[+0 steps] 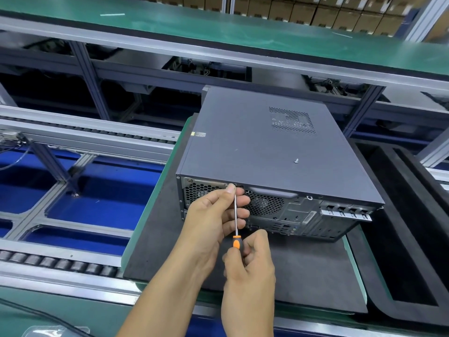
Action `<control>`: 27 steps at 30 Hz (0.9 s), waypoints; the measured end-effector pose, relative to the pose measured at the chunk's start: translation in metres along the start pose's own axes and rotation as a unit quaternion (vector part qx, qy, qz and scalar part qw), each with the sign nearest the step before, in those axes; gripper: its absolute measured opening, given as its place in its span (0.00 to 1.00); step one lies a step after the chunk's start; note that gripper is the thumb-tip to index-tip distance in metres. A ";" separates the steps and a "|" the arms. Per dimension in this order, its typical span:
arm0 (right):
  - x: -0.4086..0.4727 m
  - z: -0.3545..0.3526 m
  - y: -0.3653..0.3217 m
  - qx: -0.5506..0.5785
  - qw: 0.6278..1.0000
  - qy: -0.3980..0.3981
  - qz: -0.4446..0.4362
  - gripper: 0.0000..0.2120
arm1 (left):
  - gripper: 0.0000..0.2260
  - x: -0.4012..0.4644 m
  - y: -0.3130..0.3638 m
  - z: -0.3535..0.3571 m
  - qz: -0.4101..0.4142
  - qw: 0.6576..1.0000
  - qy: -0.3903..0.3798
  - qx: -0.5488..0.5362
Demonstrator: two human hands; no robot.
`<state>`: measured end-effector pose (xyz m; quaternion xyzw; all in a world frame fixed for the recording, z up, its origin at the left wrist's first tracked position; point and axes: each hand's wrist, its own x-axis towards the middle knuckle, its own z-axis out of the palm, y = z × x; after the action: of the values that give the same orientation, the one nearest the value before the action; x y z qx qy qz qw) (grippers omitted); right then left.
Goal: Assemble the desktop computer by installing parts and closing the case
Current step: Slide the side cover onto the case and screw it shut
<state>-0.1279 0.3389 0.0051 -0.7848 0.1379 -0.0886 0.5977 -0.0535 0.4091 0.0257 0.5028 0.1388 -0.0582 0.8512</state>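
Driving a screwdriver (236, 222) at the rear of the case (262, 139), right at the top edge of the back panel, left of the fan grille (266, 204). Right hand (250, 261) curled round the orange-and-black handle, fingers (261, 239) wrapped tight. Left hand (213, 215) up at the tip, thumb and forefinger pinching the thin shaft where it meets the panel, other fingers folded against the grille. Cannot tell whether a screw sits under the tip, hidden by the fingertips. Lying flat, that case, side panel on and facing up, back panel toward the near side. Resting on a dark mat (170, 239) atop a green-edged pallet (155, 195). One loose screw (296, 161) sitting on the lid, right of centre, well apart from both hands. Vent holes (291, 120) further back on the lid, toward the far right corner. Small sticker (198, 134) at the lid's left edge. Black foam tray (413, 229) just beside the pallet on the right. Roller conveyor (60, 263) running along the left, blue floor under its rails. Green counter (218, 32) across the far side, cardboard boxes (315, 10) stacked behind.
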 end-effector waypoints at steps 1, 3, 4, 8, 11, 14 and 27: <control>0.000 0.000 -0.001 -0.003 1.000 -0.001 -0.002 0.07 | 0.11 0.000 0.000 0.000 -0.001 1.000 0.004 -0.003; 0.001 -0.001 -0.001 -0.003 1.000 -0.007 0.003 0.07 | 0.11 0.000 0.000 0.002 -0.002 1.000 0.009 -0.010; 0.001 -0.001 -0.002 0.004 1.000 -0.013 0.011 0.07 | 0.11 0.000 0.000 0.003 -0.002 1.000 0.010 -0.013; 0.006 -0.005 -0.007 0.109 0.989 -0.046 0.084 0.14 | 0.12 -0.001 0.002 0.004 -0.007 1.000 0.006 -0.011; 0.007 -0.012 -0.014 0.177 0.970 -0.091 0.138 0.10 | 0.13 -0.005 0.003 0.000 -0.019 1.000 -0.016 0.002; 0.006 -0.016 -0.021 0.215 0.950 -0.132 0.183 0.08 | 0.11 -0.013 0.009 -0.009 -0.044 0.997 -0.058 0.022; 0.007 -0.017 -0.026 0.219 0.926 -0.165 0.259 0.08 | 0.15 -0.008 0.022 -0.007 -0.041 0.998 -0.016 0.048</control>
<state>-0.1232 0.3271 0.0344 -0.5749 0.2133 0.1720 0.7710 -0.0575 0.4259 0.0438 0.5358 0.1422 -0.1076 0.8253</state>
